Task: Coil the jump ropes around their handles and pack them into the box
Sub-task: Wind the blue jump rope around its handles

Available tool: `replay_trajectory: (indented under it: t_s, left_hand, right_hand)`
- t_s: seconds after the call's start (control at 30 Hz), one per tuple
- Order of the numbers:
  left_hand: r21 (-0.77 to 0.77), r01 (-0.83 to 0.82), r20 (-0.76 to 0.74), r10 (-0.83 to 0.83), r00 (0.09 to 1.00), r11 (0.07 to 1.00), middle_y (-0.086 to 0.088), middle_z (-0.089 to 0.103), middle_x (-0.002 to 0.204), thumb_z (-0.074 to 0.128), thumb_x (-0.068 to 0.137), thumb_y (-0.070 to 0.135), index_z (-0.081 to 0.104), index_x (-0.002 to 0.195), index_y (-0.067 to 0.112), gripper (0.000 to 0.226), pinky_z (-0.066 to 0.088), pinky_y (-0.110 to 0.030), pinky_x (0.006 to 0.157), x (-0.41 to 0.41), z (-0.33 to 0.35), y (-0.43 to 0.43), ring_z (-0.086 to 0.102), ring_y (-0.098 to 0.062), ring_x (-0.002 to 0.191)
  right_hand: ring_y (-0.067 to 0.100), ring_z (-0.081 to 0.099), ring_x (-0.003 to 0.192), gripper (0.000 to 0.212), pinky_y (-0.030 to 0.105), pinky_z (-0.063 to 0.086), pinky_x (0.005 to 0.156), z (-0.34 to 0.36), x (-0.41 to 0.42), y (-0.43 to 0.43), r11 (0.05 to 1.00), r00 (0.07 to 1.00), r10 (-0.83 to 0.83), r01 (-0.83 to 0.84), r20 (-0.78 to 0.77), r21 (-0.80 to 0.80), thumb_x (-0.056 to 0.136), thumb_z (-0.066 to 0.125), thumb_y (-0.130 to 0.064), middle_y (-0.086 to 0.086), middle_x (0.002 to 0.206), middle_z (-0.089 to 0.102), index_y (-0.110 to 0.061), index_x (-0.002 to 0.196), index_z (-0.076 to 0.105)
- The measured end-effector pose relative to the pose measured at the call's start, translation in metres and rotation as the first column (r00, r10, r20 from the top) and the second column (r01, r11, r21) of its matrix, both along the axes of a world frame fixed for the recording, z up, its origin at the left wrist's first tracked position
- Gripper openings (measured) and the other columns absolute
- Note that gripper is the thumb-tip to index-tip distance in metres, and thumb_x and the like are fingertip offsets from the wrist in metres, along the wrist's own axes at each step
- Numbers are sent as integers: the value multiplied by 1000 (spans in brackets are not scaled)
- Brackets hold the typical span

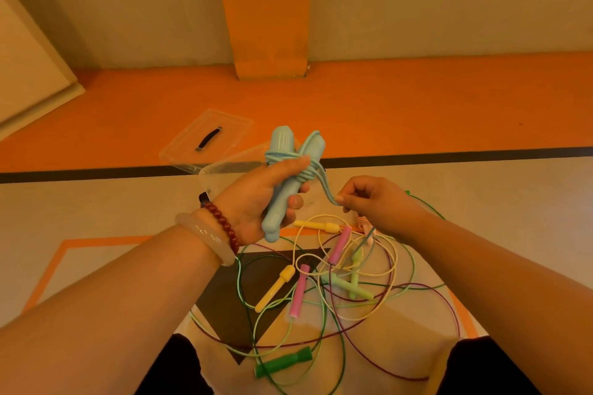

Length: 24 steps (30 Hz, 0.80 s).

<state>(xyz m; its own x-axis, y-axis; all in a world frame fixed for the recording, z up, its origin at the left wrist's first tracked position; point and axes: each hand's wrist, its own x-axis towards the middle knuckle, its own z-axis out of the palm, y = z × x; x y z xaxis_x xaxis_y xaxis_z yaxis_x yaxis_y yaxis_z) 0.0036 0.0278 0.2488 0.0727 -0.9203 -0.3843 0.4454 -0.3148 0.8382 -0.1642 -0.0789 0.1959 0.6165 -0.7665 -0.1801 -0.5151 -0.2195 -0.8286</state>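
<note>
My left hand point(256, 199) grips the two light blue handles point(282, 183) of a jump rope, held together and upright, with blue cord wound several times round their middle. My right hand point(369, 199) pinches the loose loop of that blue cord point(325, 184) just to the right of the handles. The clear plastic box point(224, 170) stands on the floor behind my left hand, largely hidden by it. Below my hands lies a tangle of ropes with yellow handles point(275, 289), pink handles point(338, 245), pale green handles point(351, 285) and a dark green handle point(284, 362).
The box's clear lid point(208, 138) with a black grip lies on the orange floor strip behind the box. A small pink-and-white striped handle point(364, 223) lies under my right hand. An orange pillar point(269, 26) stands at the wall. My dark-trousered knees frame the rope pile.
</note>
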Motion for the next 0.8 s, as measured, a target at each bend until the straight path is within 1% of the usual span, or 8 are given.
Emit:
replay_trajectory:
  t_s: [0.1,0.17,0.23,0.33,0.43,0.53,0.63,0.8]
  left_hand:
    - [33,-60,82,57,995,998,2,53,65,57,86,44,57,91,16,28,38,-17,38,-4,-2,-4,42,-6,40]
    - [29,-71,143,66,988,997,2,55,64,53,93,40,58,91,17,24,38,-18,38,-4,-3,-6,43,-6,40]
    - [12,-71,195,67,978,997,1,56,65,53,93,39,59,91,17,23,38,-18,39,-4,-5,-7,43,-7,41]
    - [-9,-82,252,82,964,997,1,57,65,54,93,40,59,90,14,26,39,-19,39,-7,-7,-8,45,-7,41]
    - [-32,-80,267,86,960,996,1,57,65,55,92,41,59,92,15,27,40,-20,40,-7,-8,-8,45,-8,42]
    - [-61,-33,287,49,957,998,2,59,65,56,84,45,61,94,16,30,41,-20,41,-7,-8,-7,46,-8,43]
    - [-93,108,326,-72,943,990,0,60,68,57,74,45,60,97,14,38,41,-21,43,-11,-9,-6,47,-9,44]
    - [-17,231,320,-213,923,973,1,62,68,56,74,40,59,94,15,33,44,-23,45,-14,-11,-3,50,-11,46]
  right_hand:
    - [8,57,75,10,27,46,71,3,1,1,997,995,66,-69,-74,-37,93,61,-29,-7,80,65,-24,84,64]
    - [8,59,91,10,27,43,82,5,2,-1,991,988,107,-115,-108,-66,95,57,-28,-8,97,67,-27,99,66]
    - [6,55,112,26,27,39,95,12,7,1,997,996,82,-82,35,-14,93,54,-34,-10,120,63,-33,117,63]
    - [6,58,115,35,29,39,103,27,19,9,986,946,-36,-19,322,166,85,47,-55,-8,122,65,-37,110,65]
    - [14,69,84,38,34,52,87,37,27,22,981,953,-20,-39,301,189,96,38,-57,-1,89,71,-30,96,64]
    - [12,42,55,40,33,42,57,43,29,27,973,944,-131,64,304,221,95,40,-56,-4,61,46,-24,84,61]
    - [10,27,48,40,28,22,47,46,29,26,942,926,-227,130,301,308,89,47,-62,-5,57,35,-23,77,51]
    - [5,38,46,40,22,30,45,45,23,23,982,949,-173,148,263,114,87,57,-54,-5,61,44,-14,86,58]
